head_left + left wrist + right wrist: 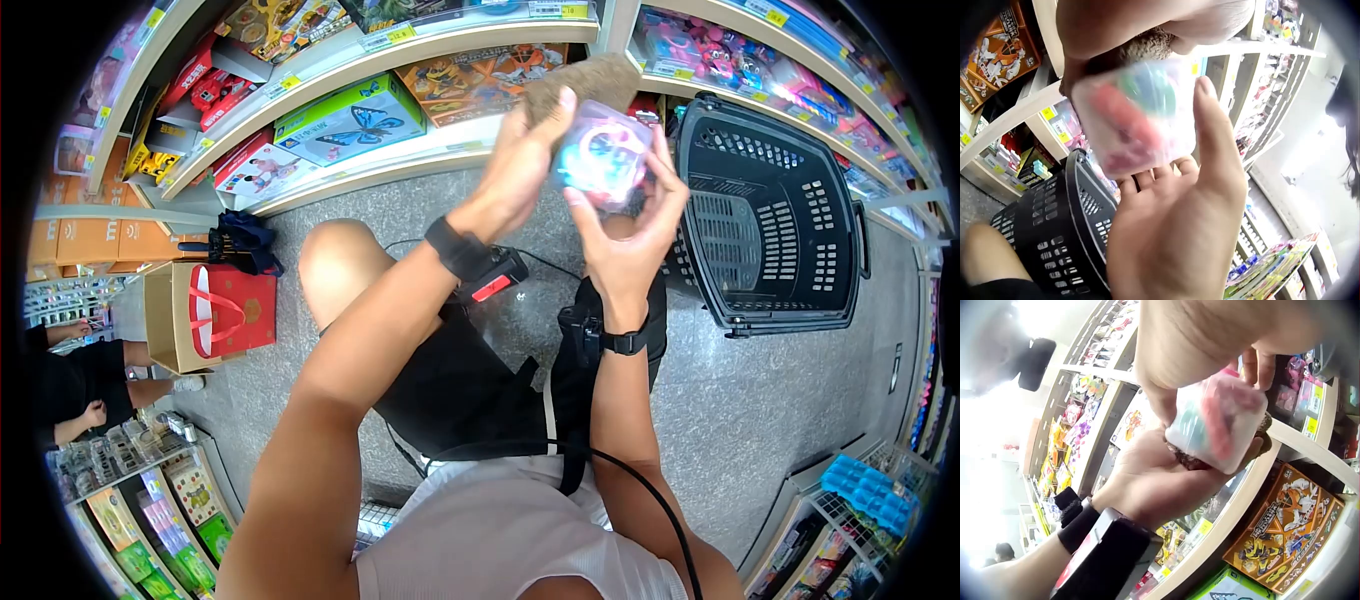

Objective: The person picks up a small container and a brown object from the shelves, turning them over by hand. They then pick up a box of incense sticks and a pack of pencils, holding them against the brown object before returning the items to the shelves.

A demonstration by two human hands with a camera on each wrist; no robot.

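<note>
My right hand (635, 225) holds a small clear plastic box (605, 155), thumb on one side and fingers on the other. Pink and teal pieces show through its walls. In my left hand (518, 165) is a brown fuzzy cloth (585, 82), gripped with the thumb over it. From the right wrist, the left palm (1154, 478) faces up under the box (1216, 422), and the cloth (1265, 434) peeks out behind it. The left wrist view has the right palm (1175, 234) below the box (1135, 125); the left hand (1147, 28) looms close above.
A dark shopping basket (770, 215) stands right of my knees. Toy shelves run ahead, holding a butterfly box (350, 120) and an orange toy box (480, 80). At left are a red bag (232, 310) in a carton (165, 320), a folded umbrella (240, 243) and another person (95, 375).
</note>
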